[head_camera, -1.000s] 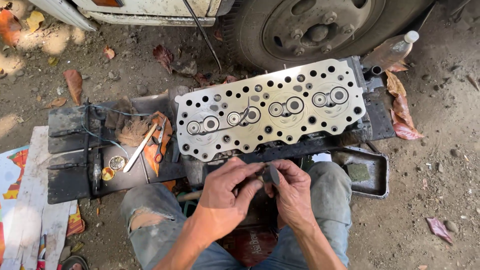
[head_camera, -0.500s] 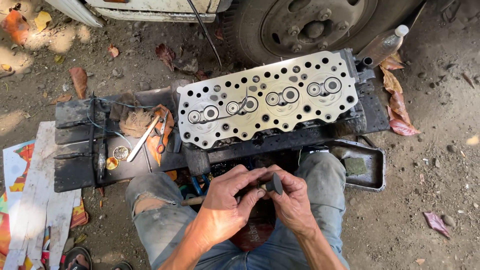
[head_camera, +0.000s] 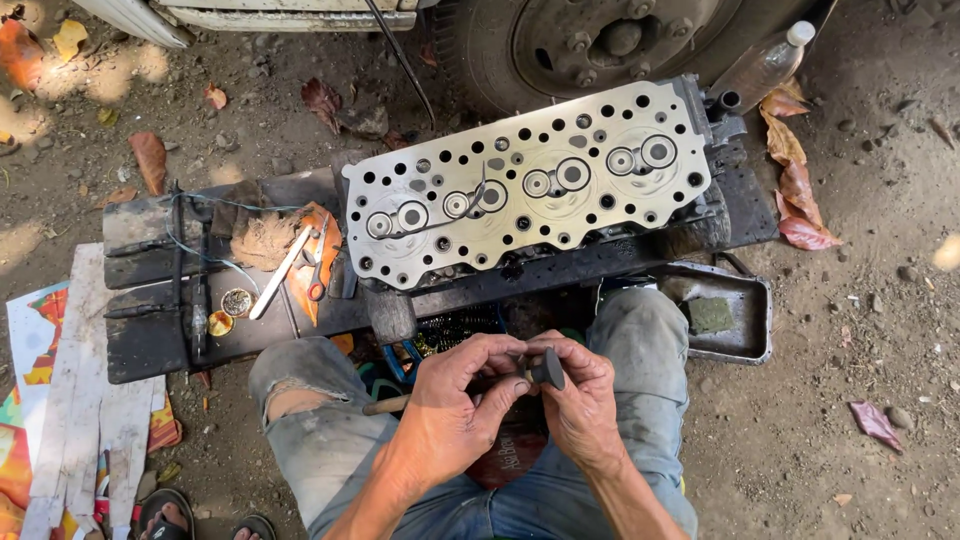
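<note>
My left hand (head_camera: 455, 400) and my right hand (head_camera: 578, 398) meet over my lap and together grip a small engine valve (head_camera: 545, 369), its dark round head showing between the fingertips. A thin wooden-handled stick (head_camera: 385, 404) pokes out to the left under my left hand. Just beyond my knees a metal cylinder head (head_camera: 530, 185) lies face up on dark boards (head_camera: 150, 330), with several valves seated in it and many round holes.
A vehicle wheel (head_camera: 600, 40) stands behind the head, a plastic bottle (head_camera: 765, 62) to its right. Scissors (head_camera: 318, 255), a pale stick (head_camera: 280, 272) and two small round tins (head_camera: 228, 310) lie on the boards. A dark metal tray (head_camera: 740, 315) sits by my right knee.
The view has shifted slightly. My hands stay together over my lap, turning the valve so its round head now shows between my fingers.
</note>
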